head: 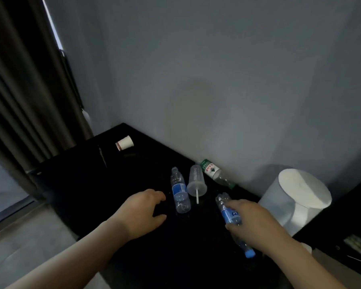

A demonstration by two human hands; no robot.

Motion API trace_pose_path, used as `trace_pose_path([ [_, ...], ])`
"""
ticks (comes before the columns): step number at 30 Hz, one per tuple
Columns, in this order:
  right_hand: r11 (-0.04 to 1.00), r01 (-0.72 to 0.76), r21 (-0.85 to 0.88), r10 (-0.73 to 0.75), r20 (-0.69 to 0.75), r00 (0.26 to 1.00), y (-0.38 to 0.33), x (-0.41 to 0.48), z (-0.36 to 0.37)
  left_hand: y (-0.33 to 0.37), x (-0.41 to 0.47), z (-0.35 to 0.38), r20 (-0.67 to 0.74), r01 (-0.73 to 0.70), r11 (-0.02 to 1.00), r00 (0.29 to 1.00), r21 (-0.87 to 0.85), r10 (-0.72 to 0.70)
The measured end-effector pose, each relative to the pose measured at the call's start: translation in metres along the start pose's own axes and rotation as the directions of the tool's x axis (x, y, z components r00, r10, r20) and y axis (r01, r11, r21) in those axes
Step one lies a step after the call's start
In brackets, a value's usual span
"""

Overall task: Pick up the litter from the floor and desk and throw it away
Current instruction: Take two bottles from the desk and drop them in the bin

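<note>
Between and beyond the two hands, on the black desk (88, 184), three plastic bottles, one lidded cup with a straw (196, 181) and one paper cup (124, 142) are seen. One blue-label bottle (229, 215) is gripped by the right hand (252, 224). A second bottle (180, 190) lies just beside the open, spread left hand (143, 209). Bare desk is left under that hand. The green-label bottle (212, 171) rests against the wall (217, 80), beyond both hands.

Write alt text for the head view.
A right hand grips a blue-labelled water bottle on a black desk while the open left hand reaches toward another lying bottle, a straw cup, and a green-labelled bottle.
</note>
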State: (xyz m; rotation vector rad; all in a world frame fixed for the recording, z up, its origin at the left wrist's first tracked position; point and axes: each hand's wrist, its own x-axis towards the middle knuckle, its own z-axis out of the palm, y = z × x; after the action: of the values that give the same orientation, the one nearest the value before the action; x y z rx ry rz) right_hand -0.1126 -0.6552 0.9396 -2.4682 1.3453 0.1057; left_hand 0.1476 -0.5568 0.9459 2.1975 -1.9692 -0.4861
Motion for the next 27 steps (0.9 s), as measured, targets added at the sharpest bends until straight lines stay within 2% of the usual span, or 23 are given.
trace_pose_path([
  [4,0.996,-0.091,0.026,0.090,0.032,0.995,0.016,0.021,0.014,-0.007,0.041,0.015,0.094,-0.020,1.000,0.995,-0.023,0.022],
  [14,0.934,-0.350,0.072,0.344,0.085,0.935,0.044,0.068,0.058,-0.042,0.142,0.064,0.211,-0.090,0.996,0.973,-0.012,0.091],
  [21,0.880,-0.464,0.104,0.454,0.106,0.885,0.063,0.100,0.089,-0.064,0.197,0.113,0.251,-0.018,0.999,0.968,-0.050,0.030],
  [27,0.859,-0.505,0.084,0.492,0.138,0.860,0.074,0.123,0.106,-0.066,0.231,0.139,0.248,0.075,0.992,0.967,-0.099,-0.049],
])
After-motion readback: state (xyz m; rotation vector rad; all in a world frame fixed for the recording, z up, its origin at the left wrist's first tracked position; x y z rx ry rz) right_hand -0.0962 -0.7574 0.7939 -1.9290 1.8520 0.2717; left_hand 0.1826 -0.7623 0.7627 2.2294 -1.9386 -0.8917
